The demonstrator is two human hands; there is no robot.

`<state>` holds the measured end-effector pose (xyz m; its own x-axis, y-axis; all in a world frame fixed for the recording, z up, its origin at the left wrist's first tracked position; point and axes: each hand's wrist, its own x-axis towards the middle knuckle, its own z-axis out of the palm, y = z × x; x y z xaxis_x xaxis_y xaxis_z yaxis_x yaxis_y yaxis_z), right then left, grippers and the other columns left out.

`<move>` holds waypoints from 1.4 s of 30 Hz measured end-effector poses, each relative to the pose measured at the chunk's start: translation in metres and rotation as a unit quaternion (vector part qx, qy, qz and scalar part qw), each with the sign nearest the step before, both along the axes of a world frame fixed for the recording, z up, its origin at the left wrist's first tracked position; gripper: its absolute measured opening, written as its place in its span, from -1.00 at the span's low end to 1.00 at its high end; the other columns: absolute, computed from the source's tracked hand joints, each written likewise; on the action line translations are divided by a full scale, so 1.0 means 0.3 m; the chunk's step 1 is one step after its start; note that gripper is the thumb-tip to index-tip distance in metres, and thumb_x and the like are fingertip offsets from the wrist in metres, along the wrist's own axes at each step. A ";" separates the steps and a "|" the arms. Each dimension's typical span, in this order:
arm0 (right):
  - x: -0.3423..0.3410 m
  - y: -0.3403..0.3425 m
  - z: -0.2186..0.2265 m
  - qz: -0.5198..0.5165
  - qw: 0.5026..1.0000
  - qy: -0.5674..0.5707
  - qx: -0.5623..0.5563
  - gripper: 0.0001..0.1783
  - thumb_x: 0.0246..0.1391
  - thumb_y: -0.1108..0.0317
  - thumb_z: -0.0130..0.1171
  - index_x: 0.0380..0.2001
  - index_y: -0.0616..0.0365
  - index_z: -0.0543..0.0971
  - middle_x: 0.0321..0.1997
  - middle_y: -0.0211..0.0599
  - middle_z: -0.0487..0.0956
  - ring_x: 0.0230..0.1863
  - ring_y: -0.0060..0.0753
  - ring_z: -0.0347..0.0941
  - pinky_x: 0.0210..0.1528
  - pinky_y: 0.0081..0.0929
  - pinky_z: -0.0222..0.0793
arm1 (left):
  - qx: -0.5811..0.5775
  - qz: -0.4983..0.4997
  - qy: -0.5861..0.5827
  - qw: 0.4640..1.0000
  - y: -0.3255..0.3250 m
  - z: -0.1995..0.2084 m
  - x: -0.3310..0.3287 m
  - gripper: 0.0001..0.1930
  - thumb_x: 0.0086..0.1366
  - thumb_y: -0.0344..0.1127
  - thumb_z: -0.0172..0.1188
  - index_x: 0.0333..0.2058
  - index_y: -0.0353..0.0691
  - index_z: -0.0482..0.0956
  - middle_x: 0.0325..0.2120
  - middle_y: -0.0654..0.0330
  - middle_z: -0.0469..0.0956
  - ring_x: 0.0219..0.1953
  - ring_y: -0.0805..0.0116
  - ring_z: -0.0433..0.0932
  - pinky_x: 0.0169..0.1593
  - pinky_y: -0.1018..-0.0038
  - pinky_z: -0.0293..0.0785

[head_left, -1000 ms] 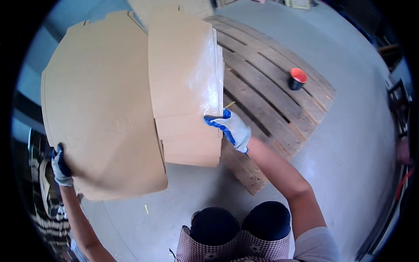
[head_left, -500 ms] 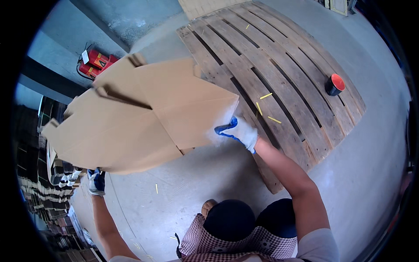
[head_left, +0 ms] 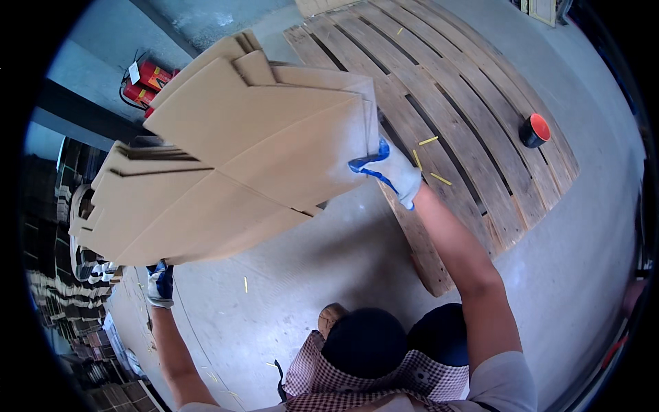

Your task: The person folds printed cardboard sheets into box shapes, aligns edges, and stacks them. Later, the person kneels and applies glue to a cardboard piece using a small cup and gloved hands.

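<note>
Several flat, brown cardboard sheets (head_left: 226, 151) with notched flaps hang in a loose stack between my two gloved hands. My right hand (head_left: 390, 172), in a white glove with blue palm, pinches their right edge, thumb on the upper face and fingers out of sight beneath. At the lower left edge my left hand (head_left: 160, 283), gloved alike, grips the sheets from below; the cardboard partly hides its fingers. The stack is tilted, its far end raised, and its right corner overlaps a wooden pallet (head_left: 439, 96).
A black roll with a red-orange inside (head_left: 539, 128) stands on the pallet's right side, near yellow strips (head_left: 429, 140). Red fire extinguishers (head_left: 147, 82) stand by the far-left wall. Piled cardboard (head_left: 62, 302) lines the left. More yellow scraps lie on the grey floor (head_left: 288, 275).
The sheets have swung upward at the far end, and their layered edges now show fanned apart. My right hand has shifted slightly right and nearer the pallet; both hands keep their grip.
</note>
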<state>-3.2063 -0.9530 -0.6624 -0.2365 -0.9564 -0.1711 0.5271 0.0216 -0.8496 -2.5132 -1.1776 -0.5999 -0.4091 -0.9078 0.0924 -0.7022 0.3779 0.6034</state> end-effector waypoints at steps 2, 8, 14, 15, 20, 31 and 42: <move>0.006 0.010 0.011 -0.007 1.000 -0.014 -0.017 -0.26 -0.10 0.60 0.40 0.21 0.23 0.39 0.08 -0.35 0.57 0.05 -0.55 0.50 0.11 -0.53 0.46 | -0.225 -0.069 -0.416 0.879 -0.001 -0.012 -0.004 -0.51 0.46 -0.41 0.04 0.30 -0.24 0.18 0.16 0.07 0.35 0.19 0.17 0.40 0.21 0.22 0.45; 0.041 0.043 -0.034 -0.014 1.000 0.003 0.027 -0.48 0.03 0.48 0.36 0.10 0.25 0.51 -0.02 -0.35 0.63 -0.04 -0.57 0.54 0.04 -0.55 0.47 | 0.236 0.080 0.349 0.904 0.026 -0.100 -0.039 -0.51 0.49 -0.28 0.00 0.32 -0.06 0.12 0.24 0.12 0.26 0.22 0.17 0.38 0.22 0.12 0.42; -0.063 0.018 -0.018 0.051 0.980 0.192 -0.014 -0.44 0.07 0.44 0.31 0.16 0.27 0.45 0.05 -0.28 0.60 0.04 -0.43 0.52 0.14 -0.45 0.45 | 0.220 0.161 0.353 0.895 0.032 -0.139 -0.161 -0.47 0.46 -0.23 0.04 0.33 -0.01 0.10 0.30 0.12 0.22 0.28 0.13 0.34 0.27 0.03 0.36; -0.071 0.024 -0.040 0.045 0.982 0.185 -0.007 -0.47 0.06 0.45 0.33 0.13 0.26 0.49 0.02 -0.29 0.62 0.01 -0.45 0.53 0.12 -0.46 0.46 | 0.223 0.053 0.347 0.909 0.027 -0.173 -0.193 -0.48 0.49 -0.16 -0.03 0.35 0.07 0.07 0.33 0.18 0.20 0.30 0.16 0.32 0.32 0.00 0.29; -0.065 0.053 -0.109 0.060 0.997 0.046 0.007 -0.59 0.03 0.47 0.36 -0.01 0.28 0.58 -0.10 -0.25 0.67 -0.09 -0.43 0.61 0.10 -0.45 0.52 | 0.148 0.029 0.234 0.960 -0.086 -0.172 -0.113 -0.52 0.52 -0.24 -0.06 0.35 -0.03 0.13 0.30 0.13 0.23 0.32 0.18 0.27 0.34 0.14 0.28; -0.044 0.044 0.066 -0.023 0.992 0.036 0.116 -0.68 0.12 0.35 0.32 -0.08 0.30 0.65 -0.16 -0.27 0.69 -0.22 -0.54 0.61 -0.15 -0.57 0.51 | 0.292 0.167 0.327 0.883 -0.124 0.041 -0.343 -0.53 0.46 -0.13 0.07 0.17 -0.36 0.42 0.03 0.16 0.55 0.05 0.35 0.50 0.18 0.37 0.39; -0.312 0.162 0.062 -0.144 0.987 -0.069 0.026 -0.65 0.13 0.36 0.29 -0.03 0.28 0.61 -0.13 -0.25 0.68 -0.21 -0.46 0.62 -0.15 -0.47 0.56 | 0.257 0.061 0.378 0.887 -0.220 0.300 -0.766 -0.44 0.23 -0.37 0.09 0.22 -0.36 0.34 0.07 0.08 0.50 0.11 0.20 0.48 0.26 0.27 0.34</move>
